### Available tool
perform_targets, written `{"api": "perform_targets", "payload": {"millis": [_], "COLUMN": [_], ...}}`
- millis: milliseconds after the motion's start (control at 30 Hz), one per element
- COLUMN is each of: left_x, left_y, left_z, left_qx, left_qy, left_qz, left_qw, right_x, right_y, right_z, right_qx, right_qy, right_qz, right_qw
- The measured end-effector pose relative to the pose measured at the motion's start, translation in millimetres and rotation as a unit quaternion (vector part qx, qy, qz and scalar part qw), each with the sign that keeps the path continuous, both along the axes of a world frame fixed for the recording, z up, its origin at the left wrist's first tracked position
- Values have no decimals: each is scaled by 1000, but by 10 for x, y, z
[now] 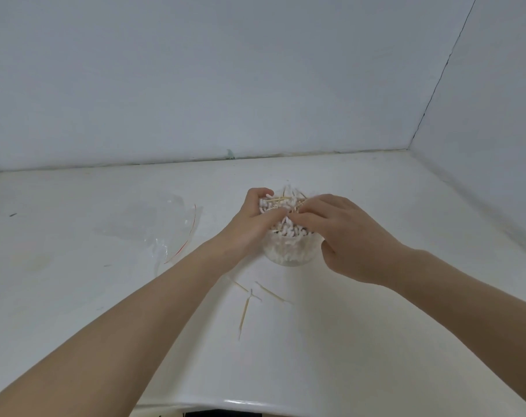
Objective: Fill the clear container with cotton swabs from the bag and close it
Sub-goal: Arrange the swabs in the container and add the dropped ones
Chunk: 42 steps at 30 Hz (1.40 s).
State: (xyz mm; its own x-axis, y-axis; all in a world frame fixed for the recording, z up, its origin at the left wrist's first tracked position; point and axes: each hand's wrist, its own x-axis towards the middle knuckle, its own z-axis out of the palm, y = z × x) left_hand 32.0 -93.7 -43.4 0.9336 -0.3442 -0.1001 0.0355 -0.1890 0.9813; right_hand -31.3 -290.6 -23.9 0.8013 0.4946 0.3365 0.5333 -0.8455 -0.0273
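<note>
A person stands at a white tabletop (pixel 361 341), both bare forearms reaching forward from the near edge. Closest to the person, a few loose cotton swabs (pixel 246 311) with thin wooden stems lie scattered on the surface, just in front of the hands.

Beyond them stands the clear container (pixel 289 254), round and upright on the tabletop, roughly centred in the scene. It is packed with cotton swabs (pixel 289 233) whose white tips show through its wall and heap above its rim, some stems sticking out at angles.

Both hands are at the top of that heap. The left hand (pixel 252 221) comes in from the left with its fingers curled over the pile, its grip closed on a bunch of swabs. The right hand (pixel 343 233) comes in from the right, its fingers bent down onto the swabs and its thumb beside the container's wall; it seems to be pinching swabs too, though motion blur makes that hard to confirm.

Farther left, well apart from the container, a crumpled clear plastic bag (pixel 165 227) with a red strip along one edge lies flat on the tabletop.

Behind everything, plain pale walls (pixel 255 85) meet in a corner at the far right.
</note>
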Motion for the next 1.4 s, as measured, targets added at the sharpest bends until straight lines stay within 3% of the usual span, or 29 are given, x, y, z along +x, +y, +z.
{"api": "perform_targets", "payload": {"millis": [100,500,600,700,767,900,1033,1167,1400], "left_x": [-16,-62,-20,0,10,32,98,96,203], "left_y": [-1,45,39,-5,-28,-3,54,26,-92], "left_z": [-27,-50,-28,-1,-21,-41,-55,51,211], "left_qx": [-2,-1,-10,-34,-23,-4,51,83,108], "left_qy": [-3,-17,-10,16,3,-15,-87,-184,-240], "left_qz": [-10,-29,-12,22,25,53,110,97,90], "left_qw": [1000,999,1000,999,999,998,989,975,961], "right_x": [-9,-30,4,102,172,216,127,98,181], "right_y": [1,26,71,103,118,56,-32,-13,50], "right_z": [3,-35,27,73,72,118,79,-8,53], "right_qx": [-30,-3,82,135,113,49,89,102,160], "right_qy": [-13,14,25,96,122,41,2,2,31], "right_qz": [6,14,-14,-57,-50,-4,-25,-31,-57], "right_qw": [999,1000,996,984,985,998,996,994,985]}}
